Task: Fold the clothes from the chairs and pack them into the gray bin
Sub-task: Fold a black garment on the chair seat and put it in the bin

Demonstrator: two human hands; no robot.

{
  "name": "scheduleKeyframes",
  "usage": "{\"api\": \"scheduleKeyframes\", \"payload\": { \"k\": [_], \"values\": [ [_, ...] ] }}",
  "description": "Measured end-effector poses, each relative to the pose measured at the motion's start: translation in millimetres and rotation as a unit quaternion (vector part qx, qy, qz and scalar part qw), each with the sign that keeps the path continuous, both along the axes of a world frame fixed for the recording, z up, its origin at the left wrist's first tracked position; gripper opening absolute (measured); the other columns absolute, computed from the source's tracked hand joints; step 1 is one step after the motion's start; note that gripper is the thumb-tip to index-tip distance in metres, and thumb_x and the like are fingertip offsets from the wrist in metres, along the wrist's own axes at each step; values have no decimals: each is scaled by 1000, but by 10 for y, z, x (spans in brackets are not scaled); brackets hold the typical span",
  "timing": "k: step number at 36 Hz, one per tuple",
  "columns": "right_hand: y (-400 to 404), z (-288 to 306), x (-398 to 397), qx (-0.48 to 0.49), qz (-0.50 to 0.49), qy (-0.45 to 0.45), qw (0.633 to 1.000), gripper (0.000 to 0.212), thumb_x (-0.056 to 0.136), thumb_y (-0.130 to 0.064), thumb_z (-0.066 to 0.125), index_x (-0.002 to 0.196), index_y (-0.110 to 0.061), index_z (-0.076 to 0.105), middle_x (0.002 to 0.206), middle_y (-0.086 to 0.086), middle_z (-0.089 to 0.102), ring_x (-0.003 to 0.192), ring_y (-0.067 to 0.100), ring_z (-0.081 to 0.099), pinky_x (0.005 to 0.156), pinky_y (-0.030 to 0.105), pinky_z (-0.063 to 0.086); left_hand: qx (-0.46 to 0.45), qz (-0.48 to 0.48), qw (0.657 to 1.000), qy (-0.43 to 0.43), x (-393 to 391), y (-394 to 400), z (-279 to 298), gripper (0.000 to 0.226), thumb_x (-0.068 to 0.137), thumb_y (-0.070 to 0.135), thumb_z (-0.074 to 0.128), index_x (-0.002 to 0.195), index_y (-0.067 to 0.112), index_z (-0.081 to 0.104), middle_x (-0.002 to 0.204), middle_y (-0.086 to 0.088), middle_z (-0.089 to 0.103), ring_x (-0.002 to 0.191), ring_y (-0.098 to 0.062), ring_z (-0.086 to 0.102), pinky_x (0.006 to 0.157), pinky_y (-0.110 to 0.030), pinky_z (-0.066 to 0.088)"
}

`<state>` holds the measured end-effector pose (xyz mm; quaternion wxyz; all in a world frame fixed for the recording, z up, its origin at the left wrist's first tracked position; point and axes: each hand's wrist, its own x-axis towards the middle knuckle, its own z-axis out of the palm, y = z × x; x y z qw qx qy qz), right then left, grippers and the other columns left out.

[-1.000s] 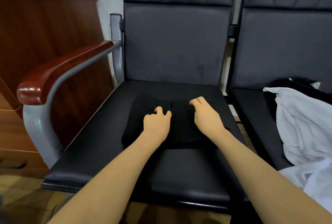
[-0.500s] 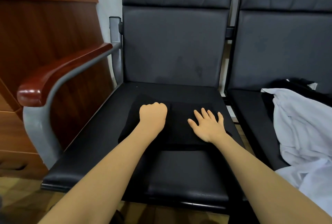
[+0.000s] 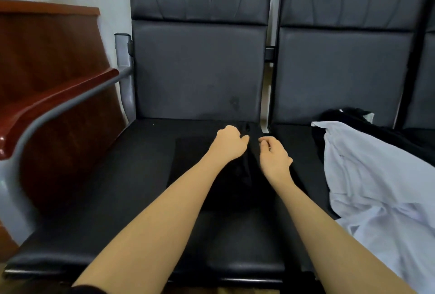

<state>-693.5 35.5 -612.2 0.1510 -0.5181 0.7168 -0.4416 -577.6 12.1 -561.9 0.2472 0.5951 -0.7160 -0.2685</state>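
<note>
A black garment point(image 3: 188, 164) lies partly folded on the seat of the left black chair point(image 3: 113, 199). My left hand point(image 3: 229, 145) has its fingers curled round a raised edge of the garment near the back of the seat. Just to its right, my right hand point(image 3: 274, 156) pinches the same dark fabric with thumb and fingers. A ridge of the cloth stands up between the two hands. The gray bin is not in view.
A crumpled white garment point(image 3: 376, 187) covers the right chair's seat, with another black piece point(image 3: 348, 117) behind it. A wooden armrest point(image 3: 58, 103) on a grey frame borders the left chair. A brown wooden cabinet point(image 3: 47, 46) stands further left.
Both hands have moved to the right and further back on the seat. The right hand, flat on the garment half a second ago, now pinches it, and the cloth's right side is lifted.
</note>
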Motion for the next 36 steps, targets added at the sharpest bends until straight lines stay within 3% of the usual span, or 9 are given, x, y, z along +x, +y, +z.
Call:
{"api": "scheduleKeyframes", "payload": {
  "k": [3,6,9,14,18,25,29,32,36],
  "values": [
    [2,1,-54,27,-3,5,1000,31,100,-21,34,116,-19,61,121,-1,58,113,20,50,104,41,24,128,-15,991,44,-54,43,-95,44,101,37,35,121,2,53,93,-16,70,63,-23,68,56,-30,57],
    [-3,-20,-56,42,24,62,997,27,99,-19,38,113,-19,61,119,-1,57,109,19,52,101,37,26,18,43,997,-57,103,-5,-295,35,101,30,36,108,3,58,103,-15,66,83,-27,66,72,-36,56],
    [-31,-25,2,18,61,146,987,25,97,-18,42,112,-19,62,117,-1,59,107,19,56,100,35,31,-76,46,973,-212,326,7,-520,32,100,26,39,126,10,50,129,-11,48,116,-29,45,88,-36,41],
    [-74,-58,188,-10,153,301,941,28,97,-31,46,121,-25,59,125,-8,57,118,13,48,100,32,23,16,9,961,-276,579,24,-787,56,100,50,19,151,33,6,159,-7,0,144,-35,0,115,-49,5],
    [-119,-179,301,81,218,318,919,35,100,-38,36,127,-26,56,135,-10,53,124,11,46,104,35,16,22,19,959,-283,779,-90,-857,56,99,54,13,150,38,-3,159,-5,-8,145,-33,-6,117,-48,-2],
    [-166,-245,401,76,273,261,923,37,100,-42,36,130,-28,53,141,-13,45,133,6,34,108,32,5,-85,76,952,-285,1070,-260,-873,53,99,51,30,148,31,24,155,-13,16,141,-34,14,114,-44,14],
    [-99,-255,352,38,342,240,908,28,92,-45,54,115,-31,59,122,-16,52,116,4,41,102,26,17,-226,42,938,-260,1146,-243,-834,30,95,35,50,117,14,56,118,-8,46,107,-26,45,88,-34,34],
    [-76,-243,324,30,346,247,905,25,88,-44,60,108,-29,62,111,-14,52,105,4,45,94,25,27,-211,-18,956,-204,1195,-158,-839,21,95,33,51,103,15,57,103,-1,49,96,-20,51,80,-28,36],
    [1,-200,360,21,318,270,909,19,93,-36,56,102,-22,65,99,-9,55,93,8,52,77,24,39,-187,-39,958,-212,1286,-51,-822,31,93,45,49,107,19,55,104,2,50,97,-18,51,79,-27,38]
  ]
}}
